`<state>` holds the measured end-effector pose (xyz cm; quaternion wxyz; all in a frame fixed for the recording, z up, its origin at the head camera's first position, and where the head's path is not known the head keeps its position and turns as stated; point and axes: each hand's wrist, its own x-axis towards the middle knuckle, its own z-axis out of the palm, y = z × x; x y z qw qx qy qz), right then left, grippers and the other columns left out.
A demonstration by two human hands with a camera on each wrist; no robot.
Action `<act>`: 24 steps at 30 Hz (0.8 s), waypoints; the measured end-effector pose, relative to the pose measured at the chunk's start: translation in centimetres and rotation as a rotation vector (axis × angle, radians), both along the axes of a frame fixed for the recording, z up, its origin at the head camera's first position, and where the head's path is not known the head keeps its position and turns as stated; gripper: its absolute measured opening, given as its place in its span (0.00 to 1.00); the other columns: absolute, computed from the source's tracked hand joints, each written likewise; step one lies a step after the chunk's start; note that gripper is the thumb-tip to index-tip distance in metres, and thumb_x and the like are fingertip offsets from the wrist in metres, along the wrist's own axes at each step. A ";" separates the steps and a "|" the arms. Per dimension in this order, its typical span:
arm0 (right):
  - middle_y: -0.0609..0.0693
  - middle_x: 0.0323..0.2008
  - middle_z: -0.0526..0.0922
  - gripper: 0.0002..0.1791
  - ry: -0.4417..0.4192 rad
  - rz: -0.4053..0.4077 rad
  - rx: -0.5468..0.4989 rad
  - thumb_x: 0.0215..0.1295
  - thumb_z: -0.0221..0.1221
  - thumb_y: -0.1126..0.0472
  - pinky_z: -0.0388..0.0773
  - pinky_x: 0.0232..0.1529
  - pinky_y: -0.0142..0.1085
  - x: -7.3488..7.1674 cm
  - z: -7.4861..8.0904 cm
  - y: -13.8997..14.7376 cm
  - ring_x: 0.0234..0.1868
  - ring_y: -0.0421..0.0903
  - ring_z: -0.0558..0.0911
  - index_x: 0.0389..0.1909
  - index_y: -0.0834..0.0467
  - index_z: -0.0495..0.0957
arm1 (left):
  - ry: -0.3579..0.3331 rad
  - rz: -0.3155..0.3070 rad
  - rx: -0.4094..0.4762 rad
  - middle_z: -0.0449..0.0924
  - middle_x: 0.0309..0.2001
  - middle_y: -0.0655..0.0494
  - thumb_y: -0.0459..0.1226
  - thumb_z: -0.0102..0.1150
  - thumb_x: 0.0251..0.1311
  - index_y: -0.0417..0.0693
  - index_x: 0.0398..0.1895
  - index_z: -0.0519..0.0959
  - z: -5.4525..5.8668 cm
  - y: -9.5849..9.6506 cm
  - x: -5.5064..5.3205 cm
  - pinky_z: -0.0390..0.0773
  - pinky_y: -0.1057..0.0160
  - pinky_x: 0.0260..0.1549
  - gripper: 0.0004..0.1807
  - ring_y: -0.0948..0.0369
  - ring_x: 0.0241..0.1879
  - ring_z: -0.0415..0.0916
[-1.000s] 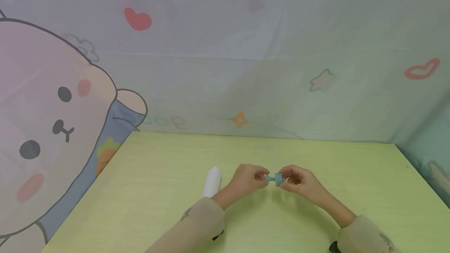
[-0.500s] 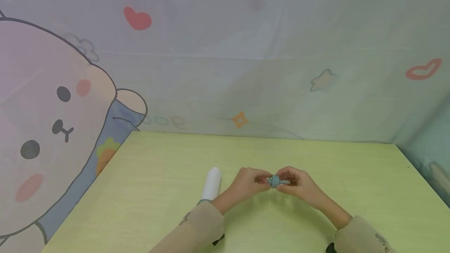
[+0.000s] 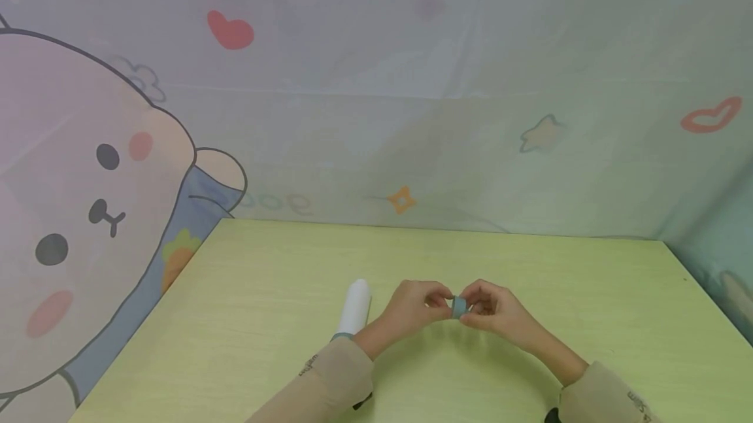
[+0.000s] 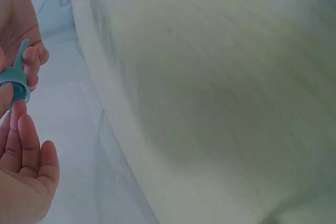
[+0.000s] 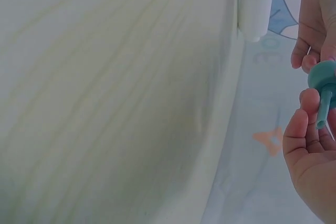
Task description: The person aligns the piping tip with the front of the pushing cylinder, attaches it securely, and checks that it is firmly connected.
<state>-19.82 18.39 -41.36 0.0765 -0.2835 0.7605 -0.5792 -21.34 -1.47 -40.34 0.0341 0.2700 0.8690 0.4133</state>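
Both hands hold a small teal nozzle cap (image 3: 459, 307) between them, just above the table. My left hand (image 3: 410, 308) pinches the cap's rim with thumb and fingertip. From the other side, my right hand (image 3: 502, 312) has thumb and fingers curled at it. In the left wrist view the cap (image 4: 14, 77) has its hollow side toward the left hand (image 4: 29, 174). A thin stem points toward the right hand (image 4: 18, 22). The right wrist view shows the cap's round top and tubular stem (image 5: 324, 107) beside the right fingers.
A white bottle (image 3: 355, 307) with a teal band lies on the light green table (image 3: 282, 266), left of the left hand, partly behind the sleeve. A printed cloth (image 3: 353, 116) hangs behind the table's far edge.
The hands have drawn closer together, and the cap has shifted slightly left. Its stem, visible to the right half a second ago, is now hidden behind the right fingers in the head view.
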 end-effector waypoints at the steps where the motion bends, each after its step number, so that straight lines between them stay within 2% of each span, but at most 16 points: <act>1: 0.42 0.30 0.76 0.14 0.002 0.001 0.004 0.55 0.58 0.67 0.73 0.27 0.29 0.0 0.0 0.0 0.27 0.35 0.75 0.40 0.69 0.69 | 0.002 0.005 -0.003 0.82 0.28 0.58 0.41 0.62 0.49 0.45 0.36 0.80 0.0 0.0 0.0 0.71 0.75 0.28 0.12 0.71 0.28 0.74; 7: 0.47 0.30 0.77 0.13 0.040 0.000 0.048 0.54 0.58 0.65 0.75 0.29 0.31 0.2 0.0 -0.4 0.28 0.37 0.77 0.39 0.66 0.70 | 0.035 0.026 -0.049 0.81 0.25 0.60 0.41 0.64 0.46 0.47 0.31 0.79 -0.1 0.0 0.0 0.70 0.76 0.25 0.11 0.72 0.25 0.73; 18: 0.52 0.23 0.75 0.11 0.072 -0.012 0.151 0.54 0.59 0.62 0.67 0.20 0.29 0.3 -0.3 -0.4 0.19 0.33 0.67 0.38 0.60 0.72 | 0.195 0.020 -0.219 0.79 0.23 0.64 0.46 0.65 0.44 0.52 0.29 0.78 -0.3 -0.2 0.2 0.65 0.78 0.22 0.11 0.73 0.22 0.69; 24: 0.51 0.25 0.76 0.10 0.097 -0.021 0.166 0.54 0.59 0.63 0.68 0.20 0.28 0.3 -0.2 -0.4 0.20 0.33 0.68 0.37 0.59 0.72 | 0.184 0.007 -0.254 0.79 0.25 0.64 0.46 0.63 0.45 0.51 0.31 0.79 0.2 -0.7 0.4 0.66 0.77 0.23 0.12 0.73 0.24 0.70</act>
